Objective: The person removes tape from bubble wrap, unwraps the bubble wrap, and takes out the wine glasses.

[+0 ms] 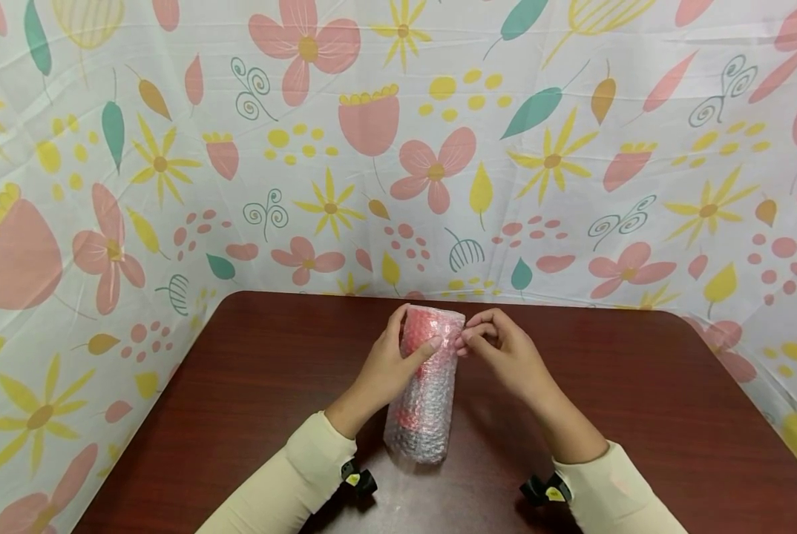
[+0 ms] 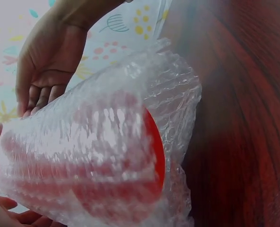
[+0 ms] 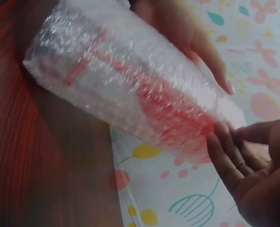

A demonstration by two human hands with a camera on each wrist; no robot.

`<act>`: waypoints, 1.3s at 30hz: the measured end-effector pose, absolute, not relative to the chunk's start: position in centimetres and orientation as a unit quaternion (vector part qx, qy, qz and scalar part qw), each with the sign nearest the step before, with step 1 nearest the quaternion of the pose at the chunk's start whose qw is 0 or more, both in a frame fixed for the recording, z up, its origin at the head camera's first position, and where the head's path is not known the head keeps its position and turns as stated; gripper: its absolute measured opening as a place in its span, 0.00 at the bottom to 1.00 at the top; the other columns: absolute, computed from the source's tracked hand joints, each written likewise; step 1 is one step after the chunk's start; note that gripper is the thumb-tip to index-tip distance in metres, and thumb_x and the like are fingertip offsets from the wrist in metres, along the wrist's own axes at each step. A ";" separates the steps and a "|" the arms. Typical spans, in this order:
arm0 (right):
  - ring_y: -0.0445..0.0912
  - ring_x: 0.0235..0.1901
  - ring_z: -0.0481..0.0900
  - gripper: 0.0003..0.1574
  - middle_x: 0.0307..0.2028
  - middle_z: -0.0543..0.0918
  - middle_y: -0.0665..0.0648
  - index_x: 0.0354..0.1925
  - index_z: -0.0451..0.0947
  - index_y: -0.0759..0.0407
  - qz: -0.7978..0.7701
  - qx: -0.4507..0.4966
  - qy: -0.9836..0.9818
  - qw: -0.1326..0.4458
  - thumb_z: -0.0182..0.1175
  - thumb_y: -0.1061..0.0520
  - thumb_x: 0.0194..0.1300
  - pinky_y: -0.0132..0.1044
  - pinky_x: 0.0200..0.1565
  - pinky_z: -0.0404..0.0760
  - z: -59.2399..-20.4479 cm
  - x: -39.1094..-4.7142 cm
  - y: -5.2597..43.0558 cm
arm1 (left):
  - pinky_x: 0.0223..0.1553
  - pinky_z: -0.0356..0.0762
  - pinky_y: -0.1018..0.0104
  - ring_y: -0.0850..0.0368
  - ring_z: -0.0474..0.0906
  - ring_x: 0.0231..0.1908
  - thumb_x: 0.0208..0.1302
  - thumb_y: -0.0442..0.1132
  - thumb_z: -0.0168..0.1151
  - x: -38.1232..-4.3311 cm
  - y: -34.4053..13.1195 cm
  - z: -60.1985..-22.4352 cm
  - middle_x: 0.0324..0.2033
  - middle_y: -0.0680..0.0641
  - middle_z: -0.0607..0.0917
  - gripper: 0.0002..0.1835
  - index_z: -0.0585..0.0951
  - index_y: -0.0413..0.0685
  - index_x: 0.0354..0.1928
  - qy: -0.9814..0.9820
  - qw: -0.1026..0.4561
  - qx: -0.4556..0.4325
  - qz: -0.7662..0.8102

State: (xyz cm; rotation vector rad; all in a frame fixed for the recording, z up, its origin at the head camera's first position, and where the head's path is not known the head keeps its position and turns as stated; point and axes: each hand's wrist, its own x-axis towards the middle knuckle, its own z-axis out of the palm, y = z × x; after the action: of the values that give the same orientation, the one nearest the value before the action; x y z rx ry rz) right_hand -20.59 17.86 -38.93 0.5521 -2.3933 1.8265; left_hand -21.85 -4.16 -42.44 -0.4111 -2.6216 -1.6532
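Observation:
A tall cylinder-like item in clear bubble wrap (image 1: pixel 425 408) leans over the table in the head view, red showing through the plastic. My left hand (image 1: pixel 386 365) grips its upper left side, thumb across the front. On the opposite side, my right hand (image 1: pixel 510 360) has thumb and fingertips together at the wrap's upper right edge, pinching it. The left wrist view shows a round red rim (image 2: pixel 157 146) inside the loose, open-looking end of the wrap. In the right wrist view, the right fingers (image 3: pixel 227 158) lie against the wrapped item's upper end. What is wrapped is blurred by the bubbles.
The dark reddish-brown table (image 1: pixel 251 386) has rounded back corners. A floral cloth (image 1: pixel 432 245) hangs behind it and along the left side. Black straps with small devices (image 1: pixel 547 489) sit at both wrists, below cream sleeves (image 1: pixel 619 486).

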 end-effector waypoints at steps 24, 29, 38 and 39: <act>0.48 0.30 0.87 0.16 0.31 0.83 0.65 0.45 0.76 0.73 0.595 0.170 -0.785 -0.020 0.52 0.58 0.78 0.40 0.37 0.87 -38.6 -20.3 17.8 | 0.57 0.77 0.49 0.47 0.76 0.58 0.53 0.63 0.74 -21.5 -3.8 -42.5 0.66 0.46 0.68 0.54 0.54 0.69 0.77 -0.834 0.115 -0.106 -0.529; 0.45 0.30 0.87 0.19 0.32 0.83 0.66 0.46 0.73 0.79 0.604 0.180 -0.776 -0.031 0.51 0.59 0.78 0.40 0.38 0.87 -38.6 -20.3 17.8 | 0.54 0.79 0.51 0.48 0.77 0.54 0.53 0.63 0.75 -21.6 -3.9 -42.5 0.63 0.46 0.68 0.55 0.55 0.64 0.78 -0.834 0.131 -0.112 -0.525; 0.43 0.29 0.86 0.16 0.29 0.83 0.59 0.44 0.73 0.76 0.620 0.190 -0.761 -0.013 0.51 0.60 0.78 0.40 0.36 0.87 -39.0 -20.1 17.6 | 0.52 0.80 0.53 0.48 0.79 0.52 0.53 0.63 0.75 -21.3 -3.7 -42.4 0.62 0.45 0.68 0.54 0.53 0.70 0.77 -0.841 0.141 -0.102 -0.513; 0.44 0.29 0.86 0.15 0.29 0.83 0.58 0.43 0.74 0.75 0.620 0.192 -0.760 -0.009 0.51 0.60 0.78 0.40 0.36 0.87 -39.0 -20.1 17.6 | 0.52 0.80 0.53 0.48 0.79 0.51 0.53 0.63 0.75 -21.3 -3.7 -42.4 0.62 0.45 0.68 0.55 0.53 0.69 0.78 -0.841 0.141 -0.102 -0.511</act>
State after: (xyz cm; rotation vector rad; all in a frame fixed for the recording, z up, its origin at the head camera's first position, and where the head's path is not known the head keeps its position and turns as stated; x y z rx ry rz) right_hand -20.11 17.63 -39.00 0.6052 -2.4024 1.9600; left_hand -21.31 -3.70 -42.37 -0.2950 -2.4296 -1.4769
